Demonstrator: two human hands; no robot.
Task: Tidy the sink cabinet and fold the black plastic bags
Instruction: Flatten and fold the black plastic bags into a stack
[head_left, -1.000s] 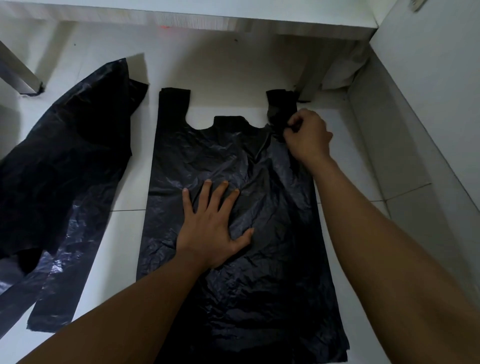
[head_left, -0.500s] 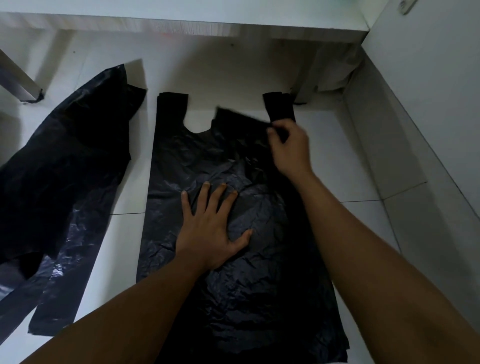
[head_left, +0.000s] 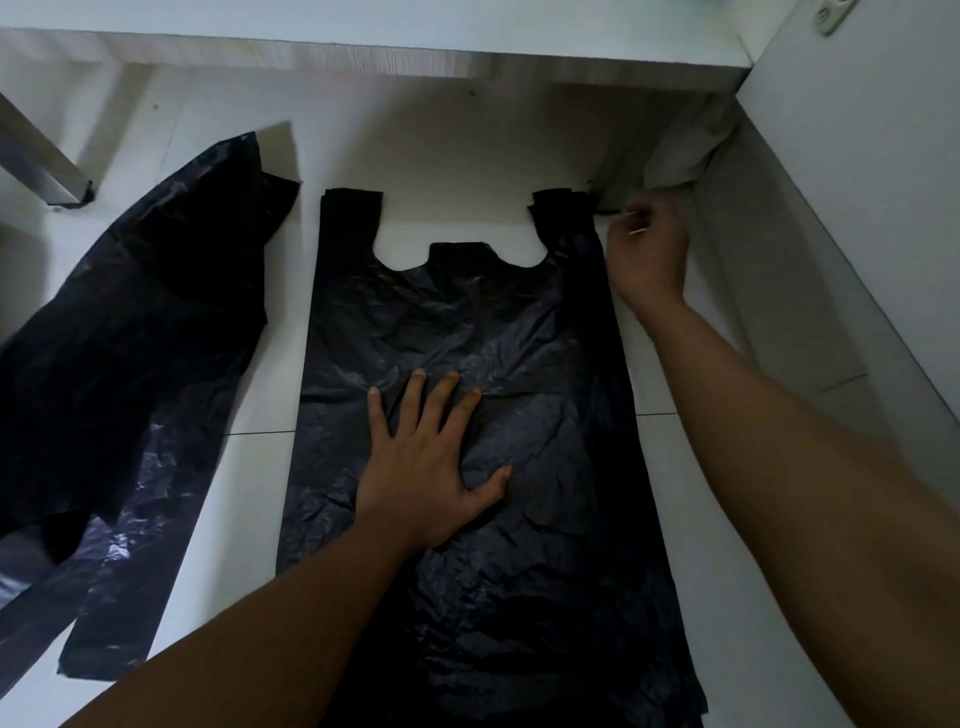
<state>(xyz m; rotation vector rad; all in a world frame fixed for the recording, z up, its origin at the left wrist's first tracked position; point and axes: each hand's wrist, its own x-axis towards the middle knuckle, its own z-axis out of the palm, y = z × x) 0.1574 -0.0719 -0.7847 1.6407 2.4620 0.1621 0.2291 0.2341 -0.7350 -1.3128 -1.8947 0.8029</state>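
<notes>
Two bare forearms reach in from the near edge over a white tiled floor (head_left: 249, 395). Between them a black plastic bag (head_left: 545, 545) lies spread flat on the tiles, its closed bottom nearest and its creased sheet running away from the person. The left hand (head_left: 426, 478) rests palm down on the middle of this bag, its grip fully open: the fingers are straight and fanned, the thumb is out to the side, and it presses the plastic without holding it. A dark tile joint (head_left: 260, 432) runs across the floor at about the level of that hand. To the left, apart from the flat bag, a second black bag (head_left: 130, 353) lies rumpled and slanted, its two strap ends trailing toward the near left. Farther on, the flat bag's two handles point away, the left handle (head_left: 350, 218) straight and the right handle (head_left: 563, 218) slightly folded at its tip. The right hand (head_left: 649, 254) is just beside the right handle, on its outer side, blurred, with the fingers bent; whether its grip has hold of the bag's edge I cannot tell. Beyond it a pale crumpled sheet (head_left: 680, 150) sits in the corner by the right-hand wall (head_left: 857, 182). At the far left a metal leg (head_left: 36, 156) stands on the floor, and a white panel (head_left: 415, 57) spans the top.
</notes>
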